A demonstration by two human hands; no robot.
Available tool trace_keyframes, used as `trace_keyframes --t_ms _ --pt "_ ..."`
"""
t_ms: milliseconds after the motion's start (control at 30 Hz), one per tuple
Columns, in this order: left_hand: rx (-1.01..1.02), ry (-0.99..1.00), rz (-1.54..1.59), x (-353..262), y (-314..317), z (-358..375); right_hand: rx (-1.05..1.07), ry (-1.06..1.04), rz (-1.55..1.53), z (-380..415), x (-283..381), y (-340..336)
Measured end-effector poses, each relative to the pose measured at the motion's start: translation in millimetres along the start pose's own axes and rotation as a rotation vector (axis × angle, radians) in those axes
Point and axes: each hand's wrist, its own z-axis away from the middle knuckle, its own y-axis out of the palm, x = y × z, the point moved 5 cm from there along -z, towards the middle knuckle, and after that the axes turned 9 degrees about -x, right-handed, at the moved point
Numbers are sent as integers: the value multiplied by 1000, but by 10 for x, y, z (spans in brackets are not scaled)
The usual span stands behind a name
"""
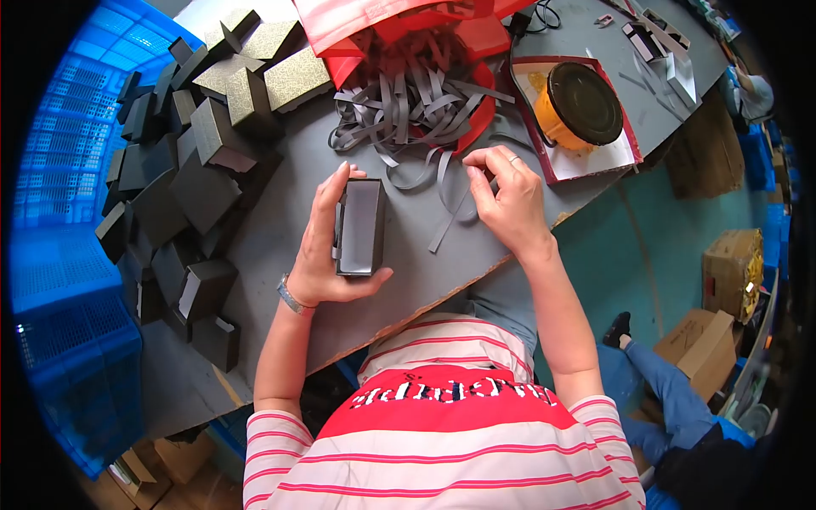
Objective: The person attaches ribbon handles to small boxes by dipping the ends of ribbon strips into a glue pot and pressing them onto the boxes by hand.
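Observation:
My left hand (323,242) is wrapped around a small black box (361,228), whose open top shows a grey inside. To the right, my right hand (510,200) has thumb and forefinger pinched together beside a grey ribbon strip (444,225); what lies between the fingertips is too small to make out. Above both hands, a tangle of grey ribbons (408,110) spills out of a red bag (340,30). Many black boxes (204,187) are heaped on the left, and several gold-topped ones (293,76) lie at the back of that heap.
The grey table (297,170) has a worn front edge. A yellow container with a dark lid (585,104) stands in a red tray (633,153). Blue crates (72,323) border the left side. At the lower right are cardboard boxes (731,272) and another person's legs (671,382).

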Motion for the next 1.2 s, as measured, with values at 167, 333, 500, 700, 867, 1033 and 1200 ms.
trace_keyframes --t_ms 167,333,500,700,867,1033,1200 --pt "-111 -76 75 -52 76 30 4 235 74 -76 26 20" --pt "-117 -59 40 -60 97 39 125 293 263 -145 12 369" --pt "-199 -120 71 -3 71 128 183 182 -65 90 62 181" --pt "-124 -22 -45 -17 145 7 273 236 -52 287 35 -192" --pt "-15 -22 105 -170 200 -146 80 240 -273 190 -1 -152" --pt "274 -164 480 -305 257 -257 241 72 -419 151 149 -77" --pt "482 -242 628 -318 387 -255 302 60 -419 241 125 -112"
